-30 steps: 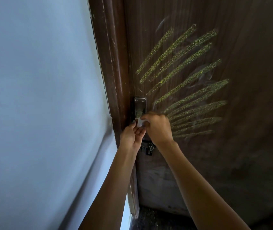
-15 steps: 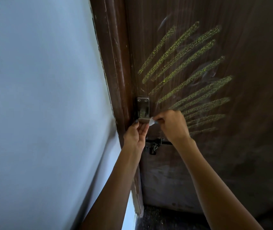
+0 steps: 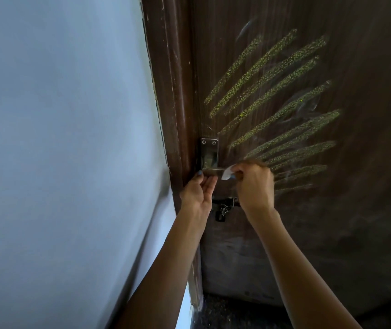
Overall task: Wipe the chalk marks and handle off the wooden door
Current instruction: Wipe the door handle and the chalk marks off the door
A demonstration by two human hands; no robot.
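Fingers of my left hand (image 3: 198, 189) lie straight under the metal handle (image 3: 210, 156), as half a second ago. My right hand (image 3: 254, 184) pinches a small white wipe (image 3: 227, 174) that has slid off the handle's lower right corner. Yellow chalk marks (image 3: 275, 100) still streak the wooden door (image 3: 368, 162) above the black latch (image 3: 225, 206).

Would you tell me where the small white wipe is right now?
In the head view, the white wipe is pinched in the right hand, just right of the metal handle and below the yellow chalk marks.
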